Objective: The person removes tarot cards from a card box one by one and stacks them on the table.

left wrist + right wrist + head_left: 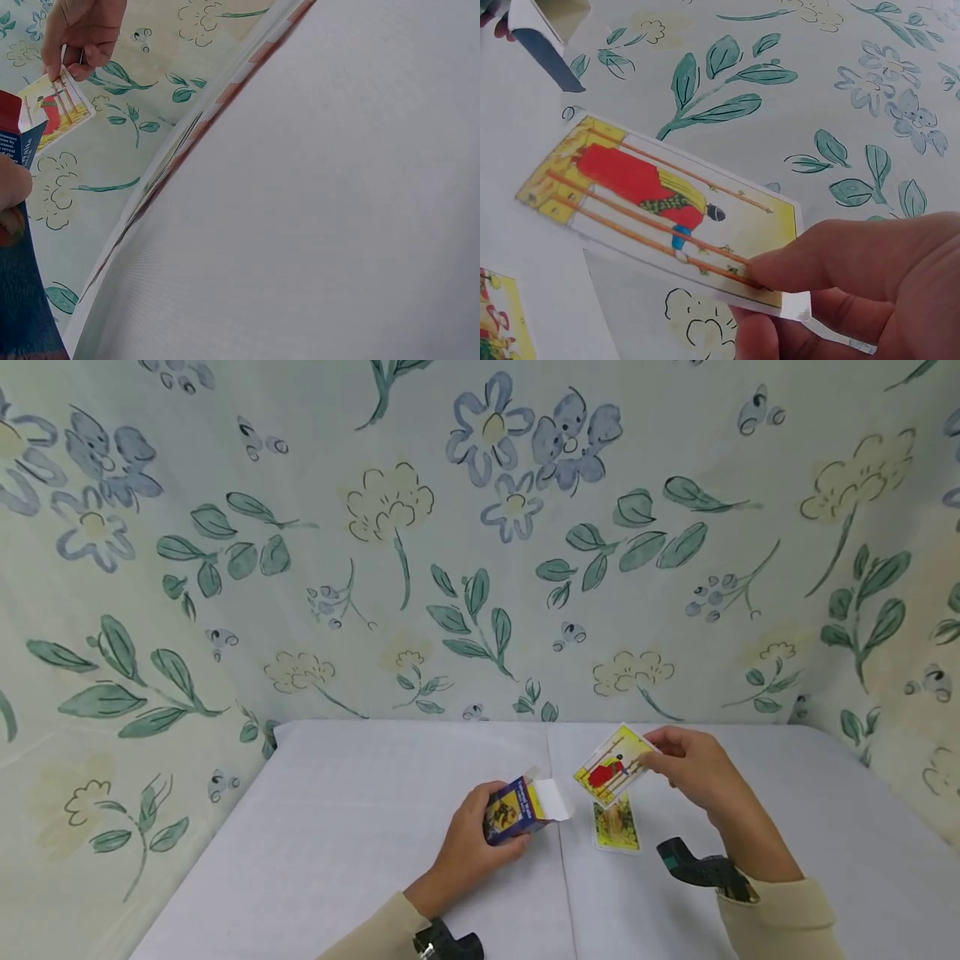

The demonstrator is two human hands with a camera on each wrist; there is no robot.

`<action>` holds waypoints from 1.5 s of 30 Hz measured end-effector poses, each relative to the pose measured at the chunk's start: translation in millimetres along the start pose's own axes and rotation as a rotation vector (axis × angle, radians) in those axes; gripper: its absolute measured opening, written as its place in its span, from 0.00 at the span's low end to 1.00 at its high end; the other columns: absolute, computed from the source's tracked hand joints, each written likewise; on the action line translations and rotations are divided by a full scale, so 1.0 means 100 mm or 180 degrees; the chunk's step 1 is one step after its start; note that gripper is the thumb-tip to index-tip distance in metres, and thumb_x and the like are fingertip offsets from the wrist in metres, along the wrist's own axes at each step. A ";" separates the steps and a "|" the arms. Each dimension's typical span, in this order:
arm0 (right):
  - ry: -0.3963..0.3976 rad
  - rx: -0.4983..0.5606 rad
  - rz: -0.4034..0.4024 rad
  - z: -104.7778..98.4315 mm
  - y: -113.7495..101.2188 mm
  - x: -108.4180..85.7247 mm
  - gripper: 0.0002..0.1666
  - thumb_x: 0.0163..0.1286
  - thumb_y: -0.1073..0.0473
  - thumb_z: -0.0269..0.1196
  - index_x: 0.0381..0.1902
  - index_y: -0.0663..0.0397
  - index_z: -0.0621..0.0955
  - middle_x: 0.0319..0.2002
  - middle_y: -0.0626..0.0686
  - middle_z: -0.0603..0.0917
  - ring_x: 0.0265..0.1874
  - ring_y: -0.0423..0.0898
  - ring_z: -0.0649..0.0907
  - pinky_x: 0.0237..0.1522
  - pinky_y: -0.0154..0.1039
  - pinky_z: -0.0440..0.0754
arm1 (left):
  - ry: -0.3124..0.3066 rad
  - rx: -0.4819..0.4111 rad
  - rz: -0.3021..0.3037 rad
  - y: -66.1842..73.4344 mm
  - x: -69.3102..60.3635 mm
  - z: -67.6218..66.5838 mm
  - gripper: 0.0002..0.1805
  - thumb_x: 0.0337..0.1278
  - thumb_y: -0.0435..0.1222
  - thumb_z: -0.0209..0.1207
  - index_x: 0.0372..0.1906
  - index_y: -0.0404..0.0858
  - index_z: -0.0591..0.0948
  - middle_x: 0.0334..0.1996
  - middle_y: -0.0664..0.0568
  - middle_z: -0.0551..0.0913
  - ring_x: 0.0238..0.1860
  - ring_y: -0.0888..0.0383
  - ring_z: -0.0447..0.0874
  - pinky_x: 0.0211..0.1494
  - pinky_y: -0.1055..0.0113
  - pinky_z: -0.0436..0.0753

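My left hand (480,839) grips a small dark blue card box (513,810) whose white flap stands open toward the right. In the left wrist view the box (30,277) fills the lower left edge. Between thumb and fingers, my right hand (693,768) pinches an illustrated card (611,767) at one end. That card (667,206) shows a red-robed figure among upright staffs on a yellow ground in the right wrist view. Below it on the white table lies another card (617,827), mostly yellow and partly covered by the held one in the head view.
White cloth covers the table (337,827), with a crease running front to back near its middle. A floral curtain (300,552) hangs behind and along the sides. Each wrist wears a black camera mount, such as the right mount (701,866).
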State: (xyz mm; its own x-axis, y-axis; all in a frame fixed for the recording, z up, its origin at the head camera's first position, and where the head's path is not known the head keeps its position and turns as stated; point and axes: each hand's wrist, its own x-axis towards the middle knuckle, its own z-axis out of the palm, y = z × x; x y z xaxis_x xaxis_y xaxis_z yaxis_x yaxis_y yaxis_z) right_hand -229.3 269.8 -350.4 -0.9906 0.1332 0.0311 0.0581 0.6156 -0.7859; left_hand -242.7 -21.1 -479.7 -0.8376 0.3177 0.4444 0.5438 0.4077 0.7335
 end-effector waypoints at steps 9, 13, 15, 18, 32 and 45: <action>0.0079 0.0076 0.0042 0.00 0.00 0.05 0.19 0.68 0.57 0.59 0.53 0.60 0.77 0.46 0.61 0.81 0.38 0.52 0.81 0.46 0.45 0.81 | 0.0025 -0.0002 0.0074 -0.01 0.03 -0.03 0.38 0.48 0.52 0.69 0.63 0.44 0.67 0.52 0.55 0.75 0.47 0.62 0.73 0.49 0.67 0.78; 0.0059 0.0115 0.0025 -0.01 -0.01 0.06 0.21 0.68 0.59 0.57 0.57 0.61 0.75 0.49 0.63 0.78 0.40 0.55 0.80 0.47 0.45 0.81 | 0.0028 -0.0012 0.0112 0.00 0.06 -0.04 0.38 0.48 0.51 0.69 0.63 0.44 0.67 0.52 0.55 0.75 0.48 0.62 0.73 0.49 0.67 0.78; 0.0060 0.0122 -0.0003 -0.02 -0.02 0.07 0.23 0.68 0.59 0.57 0.59 0.61 0.74 0.51 0.64 0.76 0.42 0.57 0.79 0.48 0.45 0.81 | 0.0052 -0.0021 0.0128 0.00 0.08 -0.05 0.39 0.48 0.51 0.69 0.63 0.45 0.67 0.52 0.56 0.75 0.48 0.62 0.73 0.49 0.67 0.78; 0.0057 0.0124 -0.0020 -0.02 -0.02 0.08 0.25 0.67 0.60 0.57 0.61 0.61 0.73 0.50 0.64 0.75 0.43 0.58 0.78 0.49 0.45 0.81 | 0.0074 0.0013 0.0151 0.00 0.10 -0.06 0.39 0.48 0.51 0.69 0.64 0.44 0.67 0.52 0.55 0.75 0.48 0.62 0.73 0.49 0.67 0.79; -0.0015 0.0093 0.0232 0.04 0.07 0.12 0.28 0.65 0.59 0.61 0.61 0.62 0.70 0.54 0.70 0.76 0.43 0.60 0.81 0.52 0.63 0.74 | 0.0079 0.0008 0.0039 0.00 0.04 -0.04 0.38 0.47 0.50 0.70 0.63 0.45 0.67 0.52 0.57 0.75 0.47 0.63 0.73 0.49 0.67 0.79; 0.0017 0.0115 0.0458 0.11 0.21 0.12 0.32 0.65 0.54 0.63 0.61 0.64 0.69 0.57 0.71 0.75 0.45 0.60 0.82 0.51 0.58 0.77 | 0.0013 -0.0017 0.0014 0.00 -0.01 -0.01 0.37 0.48 0.50 0.69 0.63 0.45 0.67 0.52 0.56 0.74 0.47 0.62 0.73 0.48 0.67 0.78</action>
State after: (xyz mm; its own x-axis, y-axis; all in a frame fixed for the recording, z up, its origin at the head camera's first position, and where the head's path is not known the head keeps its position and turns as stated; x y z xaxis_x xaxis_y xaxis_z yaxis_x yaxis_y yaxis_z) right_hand -241.4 275.6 -373.6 -0.9717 0.2222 -0.0802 0.1948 0.5615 -0.8042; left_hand -241.9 -21.7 -479.5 -0.8354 0.3158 0.4498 0.5472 0.4018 0.7343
